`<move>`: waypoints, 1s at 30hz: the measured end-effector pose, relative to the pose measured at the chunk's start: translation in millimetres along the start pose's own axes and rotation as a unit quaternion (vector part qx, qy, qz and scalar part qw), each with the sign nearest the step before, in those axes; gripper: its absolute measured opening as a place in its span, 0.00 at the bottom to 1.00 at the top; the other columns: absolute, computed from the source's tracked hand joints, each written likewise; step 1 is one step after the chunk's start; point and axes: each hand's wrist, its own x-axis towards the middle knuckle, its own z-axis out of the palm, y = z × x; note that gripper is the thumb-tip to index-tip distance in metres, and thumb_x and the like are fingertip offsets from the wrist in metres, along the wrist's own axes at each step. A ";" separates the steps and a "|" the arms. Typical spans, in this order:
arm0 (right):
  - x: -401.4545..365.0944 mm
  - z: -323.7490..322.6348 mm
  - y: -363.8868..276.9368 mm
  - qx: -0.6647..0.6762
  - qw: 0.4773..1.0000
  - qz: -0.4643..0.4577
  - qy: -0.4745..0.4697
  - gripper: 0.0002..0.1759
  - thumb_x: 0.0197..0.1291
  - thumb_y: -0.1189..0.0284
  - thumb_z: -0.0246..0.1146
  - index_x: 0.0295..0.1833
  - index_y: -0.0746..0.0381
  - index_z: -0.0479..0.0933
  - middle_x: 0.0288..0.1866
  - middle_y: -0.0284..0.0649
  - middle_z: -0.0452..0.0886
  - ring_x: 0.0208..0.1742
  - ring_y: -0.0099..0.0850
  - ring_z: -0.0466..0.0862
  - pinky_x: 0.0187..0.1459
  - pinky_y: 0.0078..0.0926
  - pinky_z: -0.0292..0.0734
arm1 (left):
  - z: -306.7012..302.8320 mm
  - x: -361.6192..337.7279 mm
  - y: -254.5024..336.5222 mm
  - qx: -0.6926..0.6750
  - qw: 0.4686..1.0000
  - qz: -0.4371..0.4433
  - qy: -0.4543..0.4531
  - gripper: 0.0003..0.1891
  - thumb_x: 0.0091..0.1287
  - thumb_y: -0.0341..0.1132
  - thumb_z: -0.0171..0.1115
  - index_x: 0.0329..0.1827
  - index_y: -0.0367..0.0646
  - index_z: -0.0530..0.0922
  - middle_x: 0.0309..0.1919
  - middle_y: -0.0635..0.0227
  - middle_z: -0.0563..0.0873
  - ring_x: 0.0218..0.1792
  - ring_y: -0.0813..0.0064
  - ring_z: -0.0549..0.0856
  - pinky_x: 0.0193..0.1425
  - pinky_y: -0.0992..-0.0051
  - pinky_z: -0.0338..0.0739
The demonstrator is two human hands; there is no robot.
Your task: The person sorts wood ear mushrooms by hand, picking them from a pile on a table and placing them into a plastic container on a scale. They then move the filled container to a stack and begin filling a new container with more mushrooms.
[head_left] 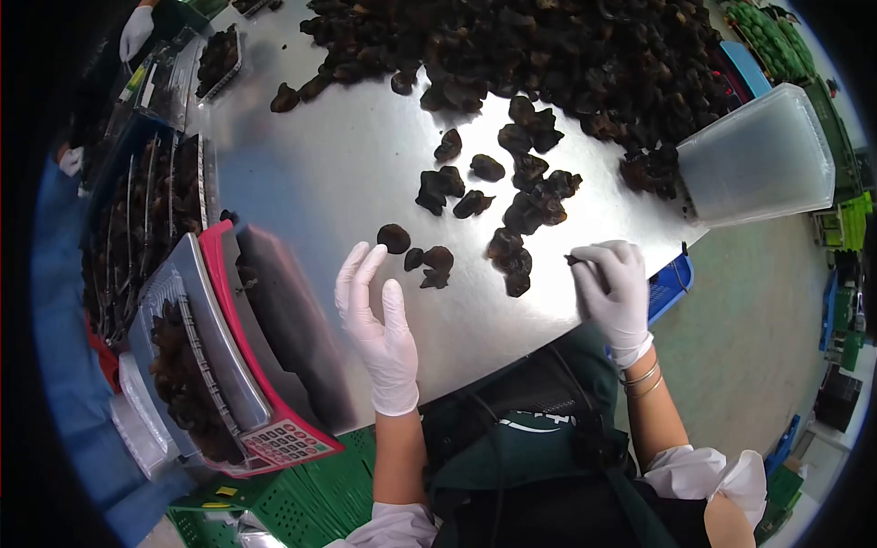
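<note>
My left hand (379, 333), in a white glove, hovers over the steel table (320, 173) with its fingers apart and nothing in them. Just beyond its fingertips lie a round wood ear mushroom (394, 239) and a ragged one (438, 263). At the table's right side my right hand (614, 297), gloved too, is closed, with a small dark mushroom piece (573, 259) at its fingertips. Loose mushrooms (523, 215) lie scattered between and ahead of both hands. A large heap of wood ear mushrooms (539, 55) covers the far part of the table.
On the left, a pink-edged scale (292, 442) carries a clear tray of mushrooms (187, 384). Filled trays (146, 196) stand behind it. A translucent tub (758, 160) stands at the right edge. Green crates (292, 498) are below. Another person's gloved hand (137, 34) shows top left.
</note>
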 end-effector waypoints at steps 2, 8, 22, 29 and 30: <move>-2.7 -13.7 25.3 -0.018 0.999 0.031 0.022 0.07 0.57 0.77 0.69 0.41 0.60 0.84 0.40 0.41 0.81 0.38 0.41 0.79 0.47 0.36 0.74 | -0.1 -0.4 -1.1 -0.003 1.000 0.004 0.004 0.16 0.75 0.32 0.58 0.63 0.42 0.81 0.66 0.58 0.79 0.69 0.60 0.75 0.76 0.61 0.65; -14.6 -55.9 83.4 0.011 0.954 0.219 0.203 0.04 0.68 0.78 0.64 0.46 0.67 0.82 0.43 0.39 0.84 0.44 0.30 0.81 0.47 0.26 0.76 | -12.3 1.7 -3.8 -0.115 0.991 -0.072 0.010 0.17 0.72 0.26 0.59 0.63 0.42 0.81 0.65 0.59 0.79 0.67 0.60 0.77 0.74 0.63 0.67; 27.9 -31.7 42.0 -0.062 0.981 0.022 0.180 0.17 0.60 0.82 0.63 0.55 0.60 0.82 0.57 0.43 0.82 0.61 0.42 0.77 0.64 0.41 0.68 | -2.7 6.5 15.7 0.239 0.964 0.097 -0.065 0.20 0.63 0.28 0.68 0.59 0.50 0.83 0.72 0.64 0.74 0.75 0.53 0.66 0.80 0.55 0.58; 46.4 40.5 -60.5 0.062 0.980 -0.055 -0.180 0.37 0.64 0.57 0.65 0.76 0.57 0.66 0.81 0.60 0.57 0.82 0.58 0.55 0.78 0.65 0.47 | 6.4 6.2 19.3 0.171 0.981 0.070 -0.057 0.25 0.69 0.37 0.65 0.69 0.44 0.77 0.74 0.57 0.70 0.76 0.52 0.64 0.79 0.55 0.59; 41.4 48.1 -72.9 0.065 0.979 -0.138 -0.133 0.34 0.64 0.57 0.65 0.73 0.56 0.70 0.81 0.57 0.58 0.82 0.58 0.56 0.78 0.66 0.47 | 5.9 5.9 16.7 0.160 0.984 0.056 -0.046 0.25 0.72 0.41 0.63 0.70 0.43 0.75 0.74 0.55 0.69 0.76 0.52 0.64 0.79 0.55 0.58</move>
